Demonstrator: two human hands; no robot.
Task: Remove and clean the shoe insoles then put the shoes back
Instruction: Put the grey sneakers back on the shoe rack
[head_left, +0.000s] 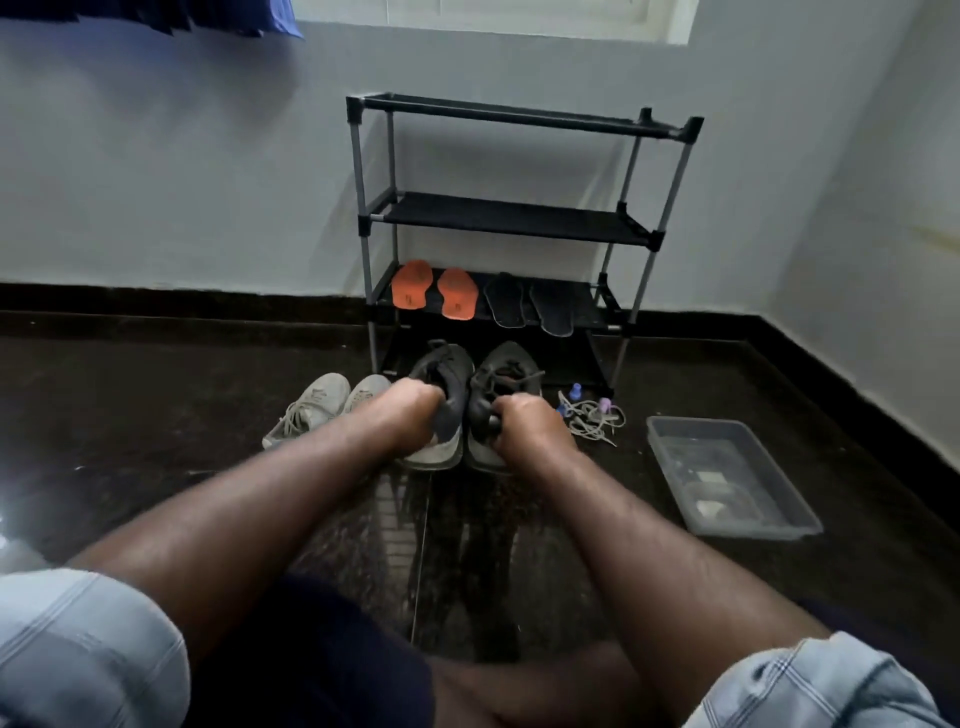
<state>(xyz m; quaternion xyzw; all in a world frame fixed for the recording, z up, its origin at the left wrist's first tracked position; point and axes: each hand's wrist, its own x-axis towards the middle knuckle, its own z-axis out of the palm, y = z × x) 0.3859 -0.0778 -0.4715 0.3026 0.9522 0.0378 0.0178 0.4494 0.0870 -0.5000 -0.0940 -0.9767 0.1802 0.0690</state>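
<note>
Dark polished floor (208, 415) runs up to a pale wall, and a black shoe rack (511, 218) stands against that wall. On the rack's low shelf, two orange insoles (434, 292) sit toward the left end and two dark insoles (530, 307) lie just beside them toward the right end. Down on the floor right in front of the rack is a pair of dark shoes (470, 400), side by side and touching. Left hand (410, 415) is curled round the heel end of the left shoe, and right hand (524, 431) grips the heel end of the right one. A pair of light grey sneakers (322, 405) sits just left of the dark pair. Loose laces (592, 418) are piled on the floor by the rack's right leg, and a clear plastic tub (727, 475) sits further right, nearer the side wall.
</note>
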